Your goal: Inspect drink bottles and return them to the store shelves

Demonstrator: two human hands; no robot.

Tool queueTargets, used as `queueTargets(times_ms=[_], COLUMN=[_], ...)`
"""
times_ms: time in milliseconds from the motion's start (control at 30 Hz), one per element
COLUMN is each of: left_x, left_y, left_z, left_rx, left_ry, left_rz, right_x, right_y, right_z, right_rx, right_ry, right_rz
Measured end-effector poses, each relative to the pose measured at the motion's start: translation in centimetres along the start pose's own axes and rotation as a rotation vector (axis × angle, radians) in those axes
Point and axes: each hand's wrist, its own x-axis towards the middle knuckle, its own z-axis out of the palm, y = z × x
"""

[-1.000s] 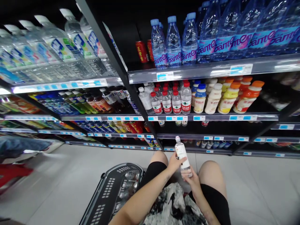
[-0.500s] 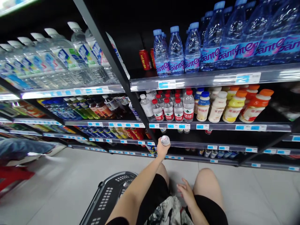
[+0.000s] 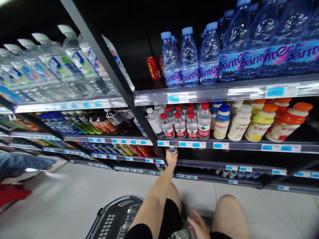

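Note:
My left hand is wrapped round a clear plastic bottle, its upper end partly under the edge of the middle shelf. The hand is at the opening of the lower shelf, close to the dark upright. Just above stand small red-capped water bottles and a white-capped bottle. My right hand hangs between my knees with its fingers apart, holding nothing.
A dark shopping basket sits on the floor to my left. Blue bottles line the upper shelf, and orange-capped bottles stand below at right. Another person's jeans-clad leg is at far left.
My left hand has moved forward with the bottle, which is now partly under the middle shelf's edge. The view has shifted a little closer to the shelves. My right hand stays low.

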Motion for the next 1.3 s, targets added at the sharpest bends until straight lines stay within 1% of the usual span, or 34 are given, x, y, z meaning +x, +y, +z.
queueTargets(times_ms=[100, 200, 300, 367, 433, 533, 633, 667, 700, 733, 800, 867, 1000, 1100, 1200, 1300], left_x=[1.1, 1.9, 2.4, 2.4, 1.8, -0.3, -2.5, -2.8, -2.9, -2.8, -1.8, -0.3, 2.3, 3.5, 4.4, 4.9], left_y=[-0.3, -0.9, -1.3, -1.5, -1.9, -2.7, -3.5, -3.6, -3.5, -3.4, -2.8, -1.9, 0.4, 2.2, 3.3, 3.8], left_z=[0.4, 0.6, 0.6, 0.7, 0.8, 1.2, 1.1, 0.9, 0.6, 0.1, -1.1, -2.4, -4.8, -6.1, -6.7, -6.7], left_rx=[0.08, 0.102, 0.099, 0.092, 0.082, 0.071, 0.102, 0.126, 0.157, 0.193, 0.279, 0.378, 0.602, 0.698, 0.713, 0.69], left_ry=[0.001, 0.045, 0.047, 0.046, 0.053, 0.069, 0.154, 0.178, 0.177, 0.144, 0.028, -0.053, -0.063, -0.168, -0.24, -0.242], left_rz=[0.008, -0.026, -0.032, -0.023, -0.01, 0.044, 0.188, 0.252, 0.321, 0.396, 0.544, 0.638, 0.669, 0.693, 0.689, 0.663], right_x=[-0.1, -0.1, 0.0, 0.0, 0.0, -0.1, -0.2, -0.3, -0.3, -0.4, -0.6, -0.8, -1.1, -1.4, -1.8, -2.0], right_y=[-0.3, -0.4, 0.0, 0.2, 0.3, 0.1, 0.0, 0.1, 0.2, 0.3, 0.5, 0.6, 0.5, 0.2, 0.0, -0.1], right_z=[0.0, 0.1, 0.2, 0.4, 0.5, 0.6, 0.6, 0.6, 0.6, 0.5, 0.5, 0.6, 0.7, 0.7, 0.7, 0.6], right_rx=[0.01, -0.006, -0.023, -0.031, -0.028, -0.023, -0.041, -0.047, -0.051, -0.054, -0.06, -0.069, -0.093, -0.103, -0.101, -0.117], right_ry=[0.035, 0.018, -0.005, -0.02, -0.025, -0.028, -0.034, -0.036, -0.04, -0.046, -0.067, -0.093, -0.122, -0.109, -0.088, -0.077], right_rz=[0.05, 0.047, 0.029, 0.029, 0.027, 0.028, 0.036, 0.033, 0.029, 0.026, 0.019, 0.014, -0.006, -0.021, -0.02, -0.015])
